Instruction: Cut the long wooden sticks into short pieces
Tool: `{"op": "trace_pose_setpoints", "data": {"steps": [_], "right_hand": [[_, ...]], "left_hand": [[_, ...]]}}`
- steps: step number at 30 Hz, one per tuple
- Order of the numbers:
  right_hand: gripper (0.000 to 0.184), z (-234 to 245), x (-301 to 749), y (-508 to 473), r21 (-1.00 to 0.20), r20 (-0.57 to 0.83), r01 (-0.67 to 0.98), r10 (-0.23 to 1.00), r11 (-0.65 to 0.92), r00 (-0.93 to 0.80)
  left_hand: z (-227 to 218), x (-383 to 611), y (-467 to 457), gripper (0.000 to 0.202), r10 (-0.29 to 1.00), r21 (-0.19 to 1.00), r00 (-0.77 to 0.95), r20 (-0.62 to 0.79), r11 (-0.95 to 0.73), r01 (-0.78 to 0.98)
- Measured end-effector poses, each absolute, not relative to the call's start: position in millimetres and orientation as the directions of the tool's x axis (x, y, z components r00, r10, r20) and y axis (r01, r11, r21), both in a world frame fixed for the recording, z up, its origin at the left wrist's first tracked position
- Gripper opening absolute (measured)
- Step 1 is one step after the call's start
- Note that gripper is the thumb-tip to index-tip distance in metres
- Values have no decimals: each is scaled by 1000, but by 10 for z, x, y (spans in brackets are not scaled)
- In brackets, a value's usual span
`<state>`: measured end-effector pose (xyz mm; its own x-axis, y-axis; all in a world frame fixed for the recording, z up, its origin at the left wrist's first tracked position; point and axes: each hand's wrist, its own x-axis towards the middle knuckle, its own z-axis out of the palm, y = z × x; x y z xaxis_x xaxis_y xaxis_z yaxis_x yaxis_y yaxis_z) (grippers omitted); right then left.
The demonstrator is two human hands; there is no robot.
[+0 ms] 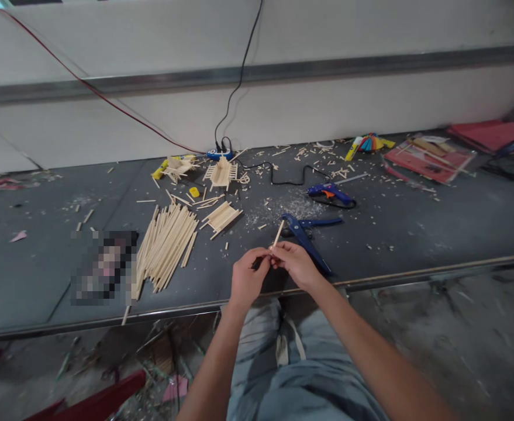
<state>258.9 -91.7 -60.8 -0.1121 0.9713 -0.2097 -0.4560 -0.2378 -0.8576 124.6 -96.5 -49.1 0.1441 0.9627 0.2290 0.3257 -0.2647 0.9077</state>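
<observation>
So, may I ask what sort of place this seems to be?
Probably a small craft workshop: the dark worktop carries a pile of thin wooden sticks, a small stick-built model among others, and a blue glue gun.

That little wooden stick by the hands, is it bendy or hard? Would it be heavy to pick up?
The wooden stick is probably stiff, because it juts out straight above the right hand without drooping. It's likely very light, since it looks so thin. It might snap if bent hard, being that slim.
</observation>
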Motion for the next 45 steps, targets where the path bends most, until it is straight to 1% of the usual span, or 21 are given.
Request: {"op": "trace_pose_setpoints", "data": {"steps": [6, 11, 17, 33, 45], "right_hand": [[18, -614, 2589, -929, -890, -193, -402, 977, -215, -94], [20, -620, 2588, -930, -896, -181, -397, 980, -198, -81], [21, -616, 2589, -931, -917, -192, -347, 980, -195, -44], [15, -574, 2615, -924, -846, -225, -464, 965, -263, -135], [17, -567, 2628, -925, -837, -243, -468, 959, -283, -146]], "left_hand": [[-483, 1252, -968, 15, 960, 904, 148, 237, -273, 329], [-494, 1256, -969, 15, 959, 903, 148, 242, -278, 329], [-492, 1258, -968, 15, 956, 897, 151, 250, -287, 335], [-482, 1268, -966, 16, 974, 936, 131, 184, -214, 279], [-518, 1252, -957, 18, 972, 934, 148, 184, -219, 281]]}}
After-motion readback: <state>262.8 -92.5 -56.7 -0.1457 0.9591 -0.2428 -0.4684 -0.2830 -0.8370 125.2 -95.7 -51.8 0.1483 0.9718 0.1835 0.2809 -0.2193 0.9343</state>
